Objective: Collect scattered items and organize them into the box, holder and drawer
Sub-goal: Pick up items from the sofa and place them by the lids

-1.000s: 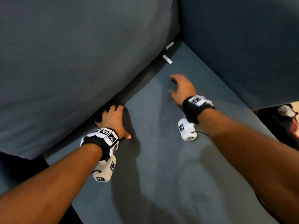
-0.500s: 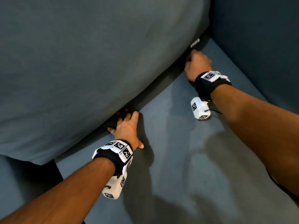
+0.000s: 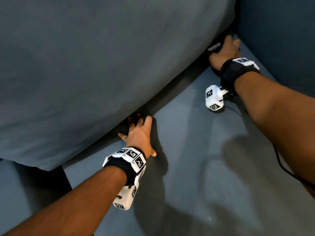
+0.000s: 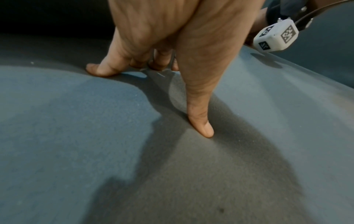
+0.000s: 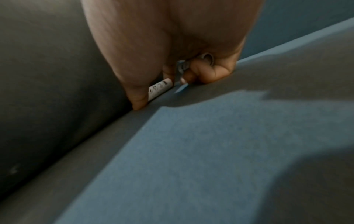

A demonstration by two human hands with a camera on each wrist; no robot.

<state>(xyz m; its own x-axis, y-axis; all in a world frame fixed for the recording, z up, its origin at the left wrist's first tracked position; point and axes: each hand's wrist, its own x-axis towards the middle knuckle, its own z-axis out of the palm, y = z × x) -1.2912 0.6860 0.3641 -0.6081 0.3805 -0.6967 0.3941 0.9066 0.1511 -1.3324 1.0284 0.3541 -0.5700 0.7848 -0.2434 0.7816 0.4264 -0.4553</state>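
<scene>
Right wrist | right hand (image 5: 172, 45) fingers (image 5: 137, 97) curled around white battery (image 5: 160, 89) | seat crease

Both bare forearms are wearing black wrist straps (image 3: 229, 72) carrying white tiles printed with black square codes. A white camera block (image 3: 214, 99) is hanging just below each strap. A thin black cable (image 3: 281, 160) is trailing from the right strap.

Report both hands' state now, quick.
Left hand: open, fingers pressing the sofa seat, holding nothing.
Right hand: closed around a small white battery.

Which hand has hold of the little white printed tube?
The right hand, far in the corner, pinches the white tube; the left hand only presses on the seat.
</scene>
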